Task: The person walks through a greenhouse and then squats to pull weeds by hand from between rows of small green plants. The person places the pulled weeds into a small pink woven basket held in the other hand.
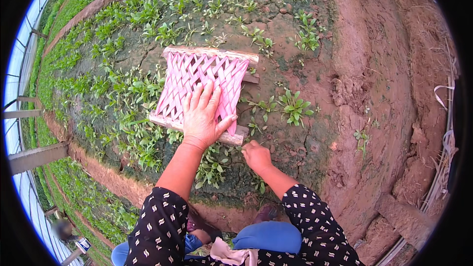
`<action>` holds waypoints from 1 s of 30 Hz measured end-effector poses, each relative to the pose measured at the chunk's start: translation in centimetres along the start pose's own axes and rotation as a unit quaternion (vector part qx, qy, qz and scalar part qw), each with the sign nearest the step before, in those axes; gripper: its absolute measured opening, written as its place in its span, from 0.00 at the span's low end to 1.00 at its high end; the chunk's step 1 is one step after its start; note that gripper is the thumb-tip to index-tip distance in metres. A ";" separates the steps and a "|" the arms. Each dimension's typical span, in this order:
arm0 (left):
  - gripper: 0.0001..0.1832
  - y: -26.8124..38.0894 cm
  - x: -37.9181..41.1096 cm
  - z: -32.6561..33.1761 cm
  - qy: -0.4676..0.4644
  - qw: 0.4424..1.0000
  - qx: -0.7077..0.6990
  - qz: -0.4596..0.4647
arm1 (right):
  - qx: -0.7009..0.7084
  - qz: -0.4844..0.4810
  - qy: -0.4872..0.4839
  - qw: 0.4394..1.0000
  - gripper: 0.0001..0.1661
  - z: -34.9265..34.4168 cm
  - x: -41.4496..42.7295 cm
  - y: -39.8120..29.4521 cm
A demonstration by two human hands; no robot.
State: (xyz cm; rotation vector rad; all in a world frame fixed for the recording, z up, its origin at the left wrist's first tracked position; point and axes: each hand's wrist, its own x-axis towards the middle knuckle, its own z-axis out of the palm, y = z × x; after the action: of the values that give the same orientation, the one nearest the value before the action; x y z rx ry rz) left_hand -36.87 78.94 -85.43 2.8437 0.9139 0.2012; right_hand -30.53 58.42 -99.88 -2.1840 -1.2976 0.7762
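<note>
A low wooden stool (207, 53) with a woven pink strap seat (184, 88) stands on the planted soil. My left hand (203, 116) lies flat on the seat near its closer wooden rail, fingers a little apart and thumb stretched to the right. Just right of the rail's end, my right hand (257, 156) is down close to the soil with its fingers curled. Whether something is between those fingertips cannot be made out. A leafy green plant (211, 173) grows between my forearms, and another (294, 108) grows right of the stool.
Dense seedlings (122, 92) cover the bed to the left. A bare earth ridge (351, 26) borders it on the right. Concrete posts (38, 157) stand at the left edge, and a concrete block (404, 220) lies lower right. My shoes (265, 213) are at the bed's near edge.
</note>
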 end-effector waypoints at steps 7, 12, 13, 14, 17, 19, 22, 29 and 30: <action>0.24 -1.5 1.8 -0.1 0.052 0.996 -0.059 -0.032 | 0.058 0.135 0.080 0.986 0.08 -2.2 1.0 1.7; 0.19 -1.9 1.9 0.0 0.090 0.994 -0.062 -0.019 | -0.023 0.086 -0.007 0.996 0.13 -1.0 2.4 0.8; 0.19 -1.9 1.9 -0.1 0.094 0.993 -0.064 -0.022 | -0.039 0.076 -0.026 0.996 0.14 -0.8 2.5 0.5; 0.18 -1.9 1.9 -0.1 0.097 0.993 -0.066 -0.026 | -0.045 0.088 -0.010 0.995 0.16 -0.6 2.4 0.2; 0.18 -2.3 1.7 0.5 0.119 0.989 -0.084 -0.029 | -0.047 0.122 -0.007 0.991 0.17 -0.7 2.2 -0.8; 0.18 -2.0 1.9 0.2 0.115 0.989 -0.091 -0.034 | -0.039 0.123 0.008 0.992 0.16 0.2 2.0 -0.2; 0.18 -2.1 1.9 0.1 0.111 0.989 -0.095 -0.034 | -0.027 0.123 0.013 0.992 0.14 1.3 2.5 0.4; 0.18 -2.1 1.8 0.3 0.115 0.988 -0.096 -0.026 | 0.029 0.120 0.042 0.991 0.13 1.8 1.8 1.2; 0.18 -2.1 1.8 0.4 0.122 0.987 -0.097 -0.025 | 0.036 0.127 0.048 0.990 0.13 1.8 1.5 1.2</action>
State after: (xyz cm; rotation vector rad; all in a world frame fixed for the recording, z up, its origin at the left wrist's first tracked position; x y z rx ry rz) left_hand -36.54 81.61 -86.05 2.6528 0.9490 0.6087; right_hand -30.41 59.42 -102.27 -2.3260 -0.9417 0.7883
